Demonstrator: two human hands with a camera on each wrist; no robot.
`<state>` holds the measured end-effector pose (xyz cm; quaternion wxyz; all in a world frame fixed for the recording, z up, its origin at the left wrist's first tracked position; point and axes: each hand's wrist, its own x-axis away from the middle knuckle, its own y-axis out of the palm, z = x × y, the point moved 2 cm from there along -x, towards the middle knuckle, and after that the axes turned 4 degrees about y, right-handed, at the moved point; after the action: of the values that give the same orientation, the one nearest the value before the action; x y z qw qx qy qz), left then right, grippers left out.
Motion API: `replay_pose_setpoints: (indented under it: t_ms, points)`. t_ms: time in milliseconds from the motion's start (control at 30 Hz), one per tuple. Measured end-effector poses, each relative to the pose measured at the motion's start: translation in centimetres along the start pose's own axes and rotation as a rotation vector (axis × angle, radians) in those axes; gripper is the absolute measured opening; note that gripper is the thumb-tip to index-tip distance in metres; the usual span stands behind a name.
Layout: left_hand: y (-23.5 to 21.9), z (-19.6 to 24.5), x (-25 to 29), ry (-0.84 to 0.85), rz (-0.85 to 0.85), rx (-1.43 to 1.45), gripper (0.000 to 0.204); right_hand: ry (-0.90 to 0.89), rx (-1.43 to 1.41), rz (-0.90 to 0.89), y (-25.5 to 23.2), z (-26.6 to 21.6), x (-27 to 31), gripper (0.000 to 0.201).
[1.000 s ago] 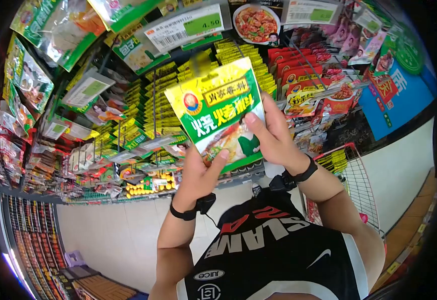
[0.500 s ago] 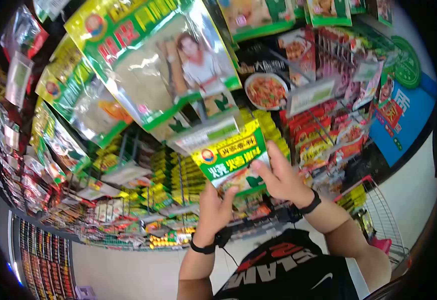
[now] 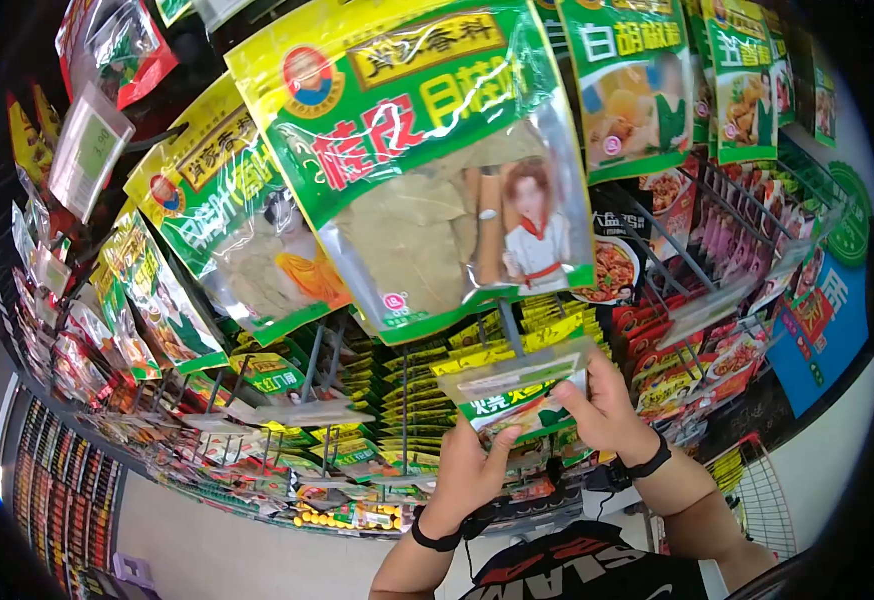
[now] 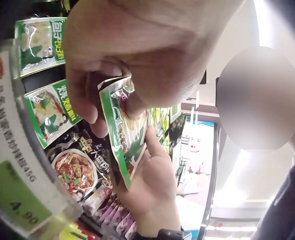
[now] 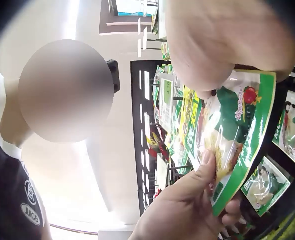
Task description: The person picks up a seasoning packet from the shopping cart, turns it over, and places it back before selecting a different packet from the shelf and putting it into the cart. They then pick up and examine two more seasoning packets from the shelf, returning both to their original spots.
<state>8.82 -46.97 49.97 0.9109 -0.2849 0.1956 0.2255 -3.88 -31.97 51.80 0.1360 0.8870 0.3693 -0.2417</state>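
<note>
A green and yellow spice packet (image 3: pixel 529 408) is held low before the shelf in the head view, its upper part behind a clear price-tag holder. The left hand (image 3: pixel 470 474) grips its lower left edge, thumb on the front. On the right edge the right hand (image 3: pixel 607 410) pinches it, thumb also on the front. In the left wrist view the packet (image 4: pixel 121 125) is seen from the side between both hands. The right wrist view shows the packet (image 5: pixel 240 135) with the left hand's thumb (image 5: pixel 203 167) on its face.
Large hanging packets (image 3: pixel 407 230) fill the upper shelf, with metal hooks and price tags (image 3: pixel 92 150) sticking out. Rows of yellow packets (image 3: pixel 422 400) lie behind the hands. A shopping cart (image 3: pixel 757 500) stands at the lower right, beside a blue panel (image 3: pixel 832 340).
The view has come closer to the hanging packets. Both hands, still gripping the packet, now appear lower and further right, and a price-tag holder covers the packet's top.
</note>
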Motion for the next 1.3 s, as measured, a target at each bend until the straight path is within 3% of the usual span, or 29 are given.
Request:
replay_pose_setpoints:
  t_ms: [200, 367, 467, 500, 600, 633, 733, 767, 967, 1167, 1300]
  points:
    - [-0.7, 0.9, -0.4, -0.033, -0.062, 0.071, 0.035, 0.042, -0.007, 0.015, 0.4, 0.3, 0.2, 0.037]
    - [-1.4, 0.7, -0.9, 0.157, -0.122, -0.047, 0.041, -0.032, 0.088, 0.064, 0.4, 1.0, 0.1, 0.036]
    - [-1.5, -0.3, -0.6, 0.115, -0.194, -0.030, 0.042, 0.007, 0.058, 0.133, 0.7, 0.7, 0.6, 0.036]
    - [-1.6, -0.2, -0.6, 0.101, -0.205, 0.034, 0.043, 0.124, -0.042, 0.161, 0.9, 0.5, 1.1, 0.035]
    - [-1.5, -0.8, 0.2, 0.116, -0.257, 0.114, 0.045, 0.096, -0.023, 0.144, 0.8, -0.1, 1.7, 0.036]
    - [-1.8, 0.0, 0.1, 0.008, -0.288, 0.211, 0.046, 0.060, -0.003, 0.132, 0.8, -0.3, 1.6, 0.036]
    - [-1.8, -0.1, 0.5, 0.165, -0.329, 0.079, 0.046, 0.060, 0.116, 0.143, 0.5, -0.6, 1.6, 0.037]
    - [-1.5, -0.7, 0.6, 0.124, -0.348, 0.154, 0.051, 0.068, 0.094, 0.142, 0.5, -0.6, 1.5, 0.037]
    - [-0.8, -2.0, 1.8, 0.131, -0.303, 0.167, 0.066, 0.055, 0.056, 0.116, 0.4, 0.1, 1.4, 0.032]
    - [-1.7, -0.6, 0.6, 0.279, -0.410, -0.101, 0.079, 0.077, 0.106, 0.138, 0.6, 0.1, 1.3, 0.030]
    - [-1.7, -0.7, 0.2, 0.151, -0.326, 0.035, 0.071, 0.118, 0.113, 0.159, 0.8, 0.3, 1.1, 0.032]
